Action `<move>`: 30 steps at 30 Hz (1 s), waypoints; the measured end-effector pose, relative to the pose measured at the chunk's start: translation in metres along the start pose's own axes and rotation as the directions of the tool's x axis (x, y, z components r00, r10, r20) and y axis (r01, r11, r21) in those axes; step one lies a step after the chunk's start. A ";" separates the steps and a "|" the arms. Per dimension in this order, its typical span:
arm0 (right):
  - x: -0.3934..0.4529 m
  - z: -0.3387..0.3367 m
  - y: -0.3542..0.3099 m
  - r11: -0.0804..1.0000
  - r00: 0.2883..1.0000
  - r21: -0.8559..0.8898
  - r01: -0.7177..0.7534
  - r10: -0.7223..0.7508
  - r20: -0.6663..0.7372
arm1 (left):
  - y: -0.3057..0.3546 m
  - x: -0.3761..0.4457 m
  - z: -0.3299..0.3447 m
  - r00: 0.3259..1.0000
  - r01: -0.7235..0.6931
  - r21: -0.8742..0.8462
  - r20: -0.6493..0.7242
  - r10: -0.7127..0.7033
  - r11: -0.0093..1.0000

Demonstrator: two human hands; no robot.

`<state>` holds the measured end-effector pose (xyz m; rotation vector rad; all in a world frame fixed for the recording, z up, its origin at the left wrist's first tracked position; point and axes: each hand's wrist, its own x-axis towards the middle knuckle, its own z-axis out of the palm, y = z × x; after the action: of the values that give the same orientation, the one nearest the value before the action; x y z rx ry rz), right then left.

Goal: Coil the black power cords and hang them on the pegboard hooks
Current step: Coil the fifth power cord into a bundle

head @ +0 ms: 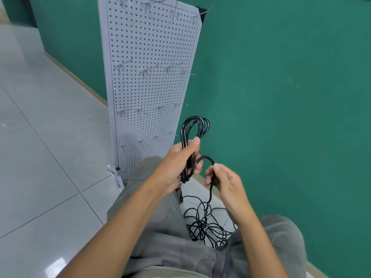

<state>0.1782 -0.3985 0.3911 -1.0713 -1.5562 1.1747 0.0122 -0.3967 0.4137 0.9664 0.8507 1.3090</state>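
The cord [194,137] is partly coiled: several black loops stand up above the left hand [178,165], their rounded tops near the lower right edge of the pegboard [148,81]. The left hand grips the gathered strands, thumb pressed along the front of the bundle and the fingers curled round behind it. A short end of the loops hangs out just below that hand.

From the bundle one strand arches over to the right hand [222,181], forming a small loop between the two hands. The right hand pinches this strand between thumb and fingers, which are curled close round it. Below the right hand the strand drops straight down to a tangle [204,225] of loose black cord lying on the floor between the person's knees. Whether the tangle is one cord or several cannot be told.

The person is seated or crouched in grey trousers [160,227], knees apart, facing the pegboard. The pegboard is white, stands upright on small white feet [115,175] and leans close to a green wall [281,97]. Rows of metal hooks [144,72] stick out from it at several heights; none shows a cord on it. The floor [40,157] to the left is pale glossy tile.
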 end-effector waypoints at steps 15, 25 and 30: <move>-0.004 -0.005 0.014 0.995 0.989 0.097 -0.029 0.042 -0.139 | -0.026 0.019 -0.020 0.984 -0.066 0.230 -0.146 0.102 0.971; 0.004 0.002 -0.022 0.994 0.968 -0.072 0.080 -0.095 -0.232 | -0.049 0.012 0.007 1.000 -0.027 0.503 0.018 0.021 0.864; 0.011 0.007 -0.029 0.990 0.928 -0.138 0.034 -0.083 -0.362 | -0.052 0.008 0.023 0.994 -0.110 0.557 0.074 0.083 0.823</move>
<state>0.1650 -0.3942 0.4195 -1.2415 -1.3698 0.7840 0.0541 -0.3909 0.3750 1.5146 1.1986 1.1282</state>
